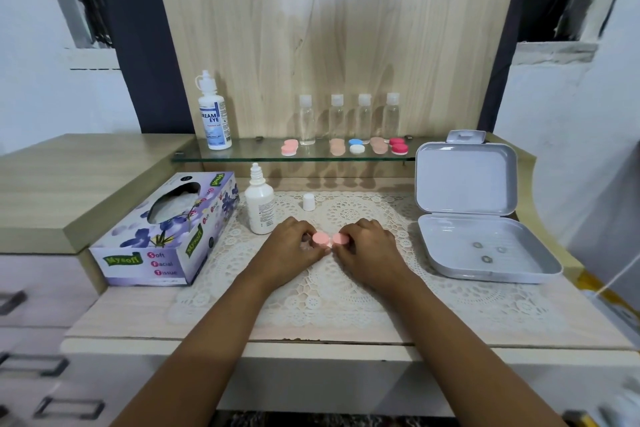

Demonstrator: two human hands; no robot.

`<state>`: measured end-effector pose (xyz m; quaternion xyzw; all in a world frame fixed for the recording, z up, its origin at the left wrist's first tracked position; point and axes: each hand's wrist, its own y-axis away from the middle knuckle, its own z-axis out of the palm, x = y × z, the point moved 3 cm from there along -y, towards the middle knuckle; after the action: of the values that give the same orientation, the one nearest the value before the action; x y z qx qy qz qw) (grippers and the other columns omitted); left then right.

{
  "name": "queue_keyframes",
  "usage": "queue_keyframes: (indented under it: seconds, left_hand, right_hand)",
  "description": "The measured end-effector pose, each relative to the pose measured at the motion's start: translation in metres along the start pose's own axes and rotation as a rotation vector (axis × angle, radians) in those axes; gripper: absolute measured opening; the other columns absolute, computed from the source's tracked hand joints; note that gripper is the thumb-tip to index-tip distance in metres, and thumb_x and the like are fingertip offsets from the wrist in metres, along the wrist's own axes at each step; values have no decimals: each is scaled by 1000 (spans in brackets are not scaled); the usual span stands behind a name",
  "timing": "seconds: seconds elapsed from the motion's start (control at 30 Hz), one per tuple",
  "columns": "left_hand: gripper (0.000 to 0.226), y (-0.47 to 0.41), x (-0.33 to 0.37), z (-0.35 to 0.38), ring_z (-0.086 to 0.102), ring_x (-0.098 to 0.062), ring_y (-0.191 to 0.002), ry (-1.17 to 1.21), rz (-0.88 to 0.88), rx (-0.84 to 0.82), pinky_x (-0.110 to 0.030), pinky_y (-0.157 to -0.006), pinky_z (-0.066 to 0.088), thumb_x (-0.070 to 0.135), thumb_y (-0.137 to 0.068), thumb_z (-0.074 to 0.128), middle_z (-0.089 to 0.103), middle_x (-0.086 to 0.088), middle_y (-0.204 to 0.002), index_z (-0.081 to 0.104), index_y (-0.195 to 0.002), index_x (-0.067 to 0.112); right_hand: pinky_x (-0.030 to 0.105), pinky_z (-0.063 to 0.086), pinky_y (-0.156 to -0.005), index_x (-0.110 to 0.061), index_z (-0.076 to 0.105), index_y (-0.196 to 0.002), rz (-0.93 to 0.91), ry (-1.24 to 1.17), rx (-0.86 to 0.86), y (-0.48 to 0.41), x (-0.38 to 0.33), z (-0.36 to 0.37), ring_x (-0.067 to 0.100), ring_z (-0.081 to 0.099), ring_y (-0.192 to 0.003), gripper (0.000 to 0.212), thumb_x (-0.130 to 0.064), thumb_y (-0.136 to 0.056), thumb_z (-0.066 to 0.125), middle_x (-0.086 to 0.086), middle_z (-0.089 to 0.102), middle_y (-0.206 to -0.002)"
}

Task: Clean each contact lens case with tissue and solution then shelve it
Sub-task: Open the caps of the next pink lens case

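A pink contact lens case [329, 238] with two round caps lies on the lace mat [346, 288] at the middle of the desk. My left hand [294, 246] pinches its left cap and my right hand [367, 248] pinches its right cap. Behind my left hand stands an uncapped white solution bottle [259, 204], with its small white cap [308, 202] upright on the mat beside it. A purple tissue box [166, 236] lies to the left. On the glass shelf [242, 157] behind sit several lens cases: pink [290, 147], peach [337, 146], blue and white [356, 146], peach [379, 145], red [399, 146].
A larger solution bottle [214, 114] stands at the shelf's left end, and several clear small bottles [349, 118] line its back. An open grey plastic box [485, 246] with three lenses in it lies at the right. Drawers are at the lower left.
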<state>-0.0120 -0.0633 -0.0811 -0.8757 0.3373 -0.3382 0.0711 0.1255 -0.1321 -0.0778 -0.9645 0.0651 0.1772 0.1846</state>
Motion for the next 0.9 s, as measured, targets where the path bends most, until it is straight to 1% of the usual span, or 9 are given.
queue_keyframes:
  seconds: [0.07,0.13,0.2,0.3,0.4,0.5,0.57,0.7,0.9]
  left_hand:
    - [50,1,-1,2,46,-12,-107,-33,26,-67,-24,-94,37,33,-86,62,48,0,-114,48,-132,17]
    - [52,1,-1,2,43,-15,-115,-42,50,-123,-28,-102,34,26,-89,53,45,1,-123,42,-139,20]
    - [44,0,0,2,45,-14,-113,-33,77,-148,-24,-99,34,19,-90,50,47,5,-120,49,-135,19]
    - [33,-1,0,-1,49,-7,-100,13,57,-111,-12,-85,32,17,-92,55,49,8,-108,58,-124,16]
    - [22,-2,-1,-2,50,-3,-85,60,3,-47,-10,-72,35,28,-88,62,51,10,-94,63,-108,19]
    - [17,-4,0,-2,50,-3,-79,105,-43,3,-13,-70,39,30,-84,66,51,11,-88,60,-98,22]
    - [23,-5,1,-2,50,-6,-83,92,-55,31,-17,-71,37,29,-87,63,51,7,-91,61,-107,18]
    - [38,-10,2,-6,47,-8,-94,46,-104,93,-14,-78,30,23,-92,55,51,-4,-111,54,-128,11]
    - [39,-19,1,-6,52,-19,-106,-73,-108,89,-17,-78,30,20,-91,56,56,-8,-117,54,-129,10]
  right_hand:
    - [37,33,-96,-17,58,-114,-2,0,1,0,0,0,20,44,-112,31,-36,-91,50,3,56,-113]
    - [38,33,-96,-16,58,-114,-5,2,2,0,0,0,21,44,-111,32,-36,-91,50,3,56,-113]
    - [38,33,-96,-17,58,-114,-5,5,2,0,0,0,21,44,-111,32,-36,-91,50,3,55,-113]
    - [38,32,-95,-16,58,-115,-6,1,-2,0,0,0,21,44,-111,32,-36,-91,50,3,55,-113]
    - [37,32,-96,-17,58,-115,-4,6,-5,0,0,0,20,44,-112,32,-36,-91,50,3,55,-114]
    - [38,33,-96,-17,58,-115,-2,6,-5,0,0,0,20,44,-112,32,-37,-91,50,3,56,-114]
    - [38,33,-95,-17,58,-114,-3,2,8,1,0,0,21,44,-111,32,-36,-90,50,3,56,-113]
    - [37,33,-95,-17,59,-113,-5,0,14,2,-1,-1,21,45,-110,31,-36,-90,50,3,56,-112]
    - [37,34,-95,-17,59,-112,-2,-10,14,3,-1,-2,21,45,-109,30,-35,-90,50,3,56,-111]
